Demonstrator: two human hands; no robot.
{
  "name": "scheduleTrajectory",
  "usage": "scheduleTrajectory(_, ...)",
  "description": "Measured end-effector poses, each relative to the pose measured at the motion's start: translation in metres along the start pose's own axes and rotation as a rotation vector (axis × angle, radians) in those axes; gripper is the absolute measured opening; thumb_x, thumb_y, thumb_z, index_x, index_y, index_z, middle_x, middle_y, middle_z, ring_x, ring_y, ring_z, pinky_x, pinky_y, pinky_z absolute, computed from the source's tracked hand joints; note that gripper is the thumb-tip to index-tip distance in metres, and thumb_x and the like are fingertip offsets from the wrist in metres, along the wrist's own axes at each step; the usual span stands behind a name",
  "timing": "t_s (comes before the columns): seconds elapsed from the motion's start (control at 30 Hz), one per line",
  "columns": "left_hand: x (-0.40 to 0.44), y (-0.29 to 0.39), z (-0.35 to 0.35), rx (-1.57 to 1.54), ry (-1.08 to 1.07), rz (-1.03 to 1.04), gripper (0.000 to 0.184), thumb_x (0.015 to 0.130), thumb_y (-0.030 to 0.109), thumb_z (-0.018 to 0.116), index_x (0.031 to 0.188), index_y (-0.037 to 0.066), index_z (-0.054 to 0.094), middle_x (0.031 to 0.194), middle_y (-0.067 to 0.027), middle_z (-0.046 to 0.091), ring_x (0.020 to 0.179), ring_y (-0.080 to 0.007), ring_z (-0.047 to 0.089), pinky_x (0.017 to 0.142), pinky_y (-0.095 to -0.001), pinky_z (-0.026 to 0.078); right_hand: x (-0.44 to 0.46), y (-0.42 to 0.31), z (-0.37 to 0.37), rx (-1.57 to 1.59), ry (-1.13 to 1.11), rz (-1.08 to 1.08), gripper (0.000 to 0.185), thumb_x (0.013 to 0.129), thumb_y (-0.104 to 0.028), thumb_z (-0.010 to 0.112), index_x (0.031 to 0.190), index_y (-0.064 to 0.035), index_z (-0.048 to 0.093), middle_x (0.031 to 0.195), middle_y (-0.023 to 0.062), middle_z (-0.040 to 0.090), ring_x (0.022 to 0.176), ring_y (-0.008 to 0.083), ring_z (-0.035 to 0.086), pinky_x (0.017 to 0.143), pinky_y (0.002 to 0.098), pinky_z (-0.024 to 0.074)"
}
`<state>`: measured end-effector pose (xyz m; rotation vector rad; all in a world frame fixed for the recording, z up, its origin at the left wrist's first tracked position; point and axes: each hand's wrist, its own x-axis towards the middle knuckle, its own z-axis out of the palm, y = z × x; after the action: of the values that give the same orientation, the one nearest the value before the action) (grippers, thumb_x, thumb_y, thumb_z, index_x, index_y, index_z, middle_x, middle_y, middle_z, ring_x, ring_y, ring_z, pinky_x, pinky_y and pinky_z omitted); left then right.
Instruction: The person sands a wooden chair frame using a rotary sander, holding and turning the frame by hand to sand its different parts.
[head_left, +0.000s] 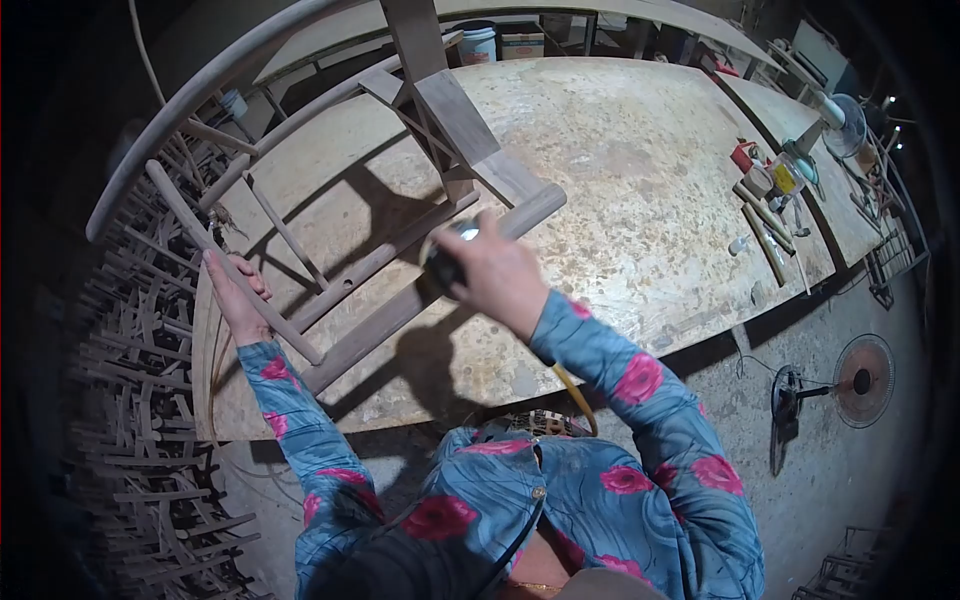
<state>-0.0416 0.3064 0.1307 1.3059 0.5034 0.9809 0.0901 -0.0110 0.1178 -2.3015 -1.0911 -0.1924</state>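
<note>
So, from the head view, the wooden chair frame was over the left part of the bench, sort of tipped over, with its long curved bar sweeping up at the far left and its straight rails slanting across the bench top. It threw some pretty chunky shadows on the surface.

The left hand had its grip closed around a slim bar of the frame, right by the left edge of the bench, thumb along the wood and fingers curled round it. The right hand was a bit blurry, but its grip was wrapped around a dark round tool held at the near rail, roughly mid-length. Couldn't tell if the tool was actually touching the wood there. A yellow hose hung below the right forearm, near the bench's near edge.

Over on the right end of the bench there was a little cluster: a red container, a jar with a yellow label and some sticks lying close together. A small fan was farther right, and a bigger round fan was down on the right by the floor. Tons of wooden parts were piled on the left, and a pale bucket sat beyond the far edge beside a cardboard box.
</note>
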Motion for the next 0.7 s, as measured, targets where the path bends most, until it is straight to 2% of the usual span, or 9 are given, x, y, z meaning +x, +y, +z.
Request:
scheduleTrajectory(0.1, -0.006, 0.001, 0.001, -0.017, -0.003, -0.008, 0.059, 0.090, 0.067, 0.040, 0.067, 0.012, 0.040, 0.048, 0.0002, 0.037, 0.038, -0.0107, 0.039, 0.035, -0.0240, 0.034, -0.003, 0.003, -0.003, 0.022, -0.082, -0.006, 0.054, 0.072, -0.021, 0.070, 0.123, -0.0242, 0.054, 0.108, 0.0265, 0.048, 0.079, 0.0420, 0.064, 0.069, 0.0443, 0.0552)
scheduleTrajectory(0.17, -0.007, -0.001, 0.003, -0.046, -0.016, -0.027, 0.059, 0.090, 0.066, 0.040, 0.066, 0.013, 0.039, 0.048, 0.0003, 0.037, 0.037, -0.0103, 0.038, 0.034, -0.0237, 0.033, 0.011, 0.043, -0.012, -0.132, 0.021, 0.220, 0.046, 0.074, -0.021, 0.065, 0.119, -0.0239, 0.055, 0.107, 0.0272, 0.048, 0.076, 0.0404, 0.065, 0.068, 0.0448, 0.0546)
scheduleTrajectory(0.23, -0.010, 0.000, 0.003, -0.071, -0.020, -0.043, 0.058, 0.091, 0.066, 0.040, 0.066, 0.013, 0.039, 0.049, 0.0004, 0.036, 0.037, -0.0099, 0.038, 0.034, -0.0233, 0.033, 0.034, 0.079, -0.034, -0.246, 0.056, 0.423, 0.044, 0.076, -0.023, 0.061, 0.119, -0.0240, 0.056, 0.106, 0.0276, 0.049, 0.079, 0.0410, 0.064, 0.069, 0.0452, 0.0543)
scheduleTrajectory(0.3, -0.015, 0.000, 0.005, -0.076, -0.034, -0.027, 0.058, 0.091, 0.066, 0.040, 0.066, 0.014, 0.038, 0.049, 0.0007, 0.036, 0.037, -0.0091, 0.038, 0.034, -0.0226, 0.033, 0.056, 0.137, -0.036, -0.272, 0.086, 0.378, 0.042, 0.077, -0.023, 0.058, 0.119, -0.0248, 0.056, 0.106, 0.0272, 0.049, 0.082, 0.0418, 0.064, 0.071, 0.0455, 0.0542)
scheduleTrajectory(0.33, -0.017, 0.001, 0.006, -0.077, -0.033, -0.030, 0.058, 0.091, 0.066, 0.040, 0.066, 0.014, 0.038, 0.049, 0.0007, 0.036, 0.037, -0.0091, 0.038, 0.034, -0.0226, 0.033, 0.062, 0.142, -0.037, -0.274, 0.083, 0.378, 0.042, 0.077, -0.023, 0.058, 0.119, -0.0248, 0.056, 0.106, 0.0272, 0.049, 0.082, 0.0418, 0.064, 0.071, 0.0455, 0.0542)
scheduleTrajectory(0.43, -0.022, 0.002, 0.008, -0.053, -0.014, -0.026, 0.058, 0.091, 0.066, 0.039, 0.066, 0.014, 0.038, 0.050, 0.0006, 0.037, 0.037, -0.0091, 0.037, 0.034, -0.0227, 0.033, 0.067, 0.134, -0.041, -0.326, 0.018, 0.359, 0.042, 0.077, -0.021, 0.056, 0.118, -0.0241, 0.057, 0.104, 0.0271, 0.050, 0.084, 0.0425, 0.063, 0.072, 0.0447, 0.0544)
scheduleTrajectory(0.53, -0.022, 0.001, 0.007, -0.094, -0.004, -0.024, 0.056, 0.094, 0.061, 0.040, 0.064, 0.014, 0.038, 0.049, 0.0017, 0.036, 0.036, -0.0089, 0.036, 0.034, -0.0228, 0.033, 0.058, 0.108, -0.045, -0.370, -0.003, 0.331, 0.042, 0.078, -0.021, 0.055, 0.119, -0.0240, 0.057, 0.102, 0.0274, 0.052, 0.082, 0.0427, 0.063, 0.071, 0.0439, 0.0544)
scheduleTrajectory(0.6, -0.019, 0.000, 0.004, -0.058, -0.022, -0.030, 0.058, 0.091, 0.066, 0.038, 0.065, 0.014, 0.038, 0.050, 0.0005, 0.037, 0.037, -0.0094, 0.036, 0.034, -0.0228, 0.032, 0.062, 0.132, -0.042, -0.377, 0.013, 0.316, 0.041, 0.078, -0.021, 0.056, 0.118, -0.0235, 0.057, 0.102, 0.0279, 0.052, 0.082, 0.0426, 0.063, 0.071, 0.0441, 0.0543)
scheduleTrajectory(0.7, -0.018, 0.001, 0.003, -0.053, -0.041, -0.034, 0.058, 0.091, 0.065, 0.038, 0.065, 0.014, 0.038, 0.050, 0.0005, 0.037, 0.037, -0.0093, 0.036, 0.034, -0.0229, 0.032, 0.063, 0.139, -0.048, -0.368, 0.052, 0.329, 0.036, 0.078, -0.023, 0.056, 0.114, -0.0213, 0.058, 0.102, 0.0289, 0.051, 0.083, 0.0428, 0.063, 0.072, 0.0452, 0.0538)
